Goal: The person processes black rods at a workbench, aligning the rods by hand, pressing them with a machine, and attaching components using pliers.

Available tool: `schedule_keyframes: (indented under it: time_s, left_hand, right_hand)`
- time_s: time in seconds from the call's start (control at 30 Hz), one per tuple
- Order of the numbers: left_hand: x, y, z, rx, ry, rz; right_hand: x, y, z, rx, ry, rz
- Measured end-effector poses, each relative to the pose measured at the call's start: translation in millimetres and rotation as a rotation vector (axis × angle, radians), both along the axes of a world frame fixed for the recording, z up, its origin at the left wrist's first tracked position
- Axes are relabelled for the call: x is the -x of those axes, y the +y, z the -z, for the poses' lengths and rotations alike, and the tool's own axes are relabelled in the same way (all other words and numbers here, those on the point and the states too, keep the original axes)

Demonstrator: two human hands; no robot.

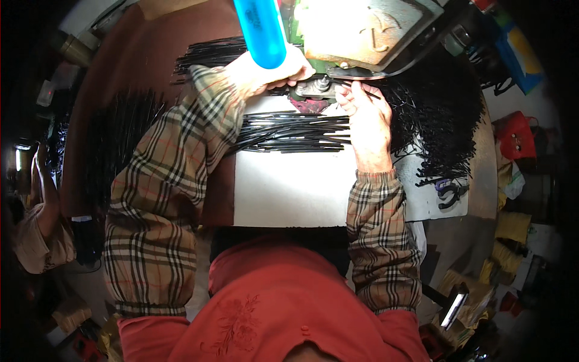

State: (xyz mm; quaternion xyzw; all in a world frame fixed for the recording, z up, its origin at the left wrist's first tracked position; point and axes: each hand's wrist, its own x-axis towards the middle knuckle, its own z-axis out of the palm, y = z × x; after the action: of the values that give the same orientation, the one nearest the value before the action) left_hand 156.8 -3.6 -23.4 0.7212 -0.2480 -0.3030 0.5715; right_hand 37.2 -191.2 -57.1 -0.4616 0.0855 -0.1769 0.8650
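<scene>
My right hand (369, 123) is closed in a pinch on a thin black rod (375, 95), just right of a small metal fixture (316, 88) with a bolt on top. On the fixture's left side, the fingers of my left hand (282, 71) are curled together; what they hold is hidden. A blue cylinder (262, 33) covers part of that hand. Below both hands, a loose bundle of thin black rods (289, 133) lies crosswise on a white board (289, 187). Behind the fixture stands a worn metal machine body (368, 36), brightly lit.
More black rods lie in piles at the left (123, 120), the back left (211, 51) and the right (437, 114). Black-handled pliers (452, 196) rest at the board's right edge. A red bag (515, 139) is beyond the table. Another person (42, 229) sits at far left.
</scene>
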Motion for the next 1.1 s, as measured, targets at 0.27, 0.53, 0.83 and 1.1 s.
schedule_keyframes:
  time_s: [0.27,0.53,0.83,1.1]
  left_hand:
    - [37.0,21.5,-13.3,0.339,-0.282,0.012]
    - [123.3,61.7,-26.0,0.003,-1.143,-0.26]
    - [141.9,75.8,-17.0,0.055,-1.543,-0.192]
    - [141.8,76.6,-11.0,0.075,-1.623,-0.193]
  right_hand:
    - [23.9,10.4,-17.2,0.025,0.079,-0.08]
    - [82.8,10.6,-30.6,0.499,-0.134,-0.265]
    - [100.5,22.9,-48.9,1.121,-0.228,-0.057]
    - [114.6,29.7,-50.7,1.137,-0.12,-0.042]
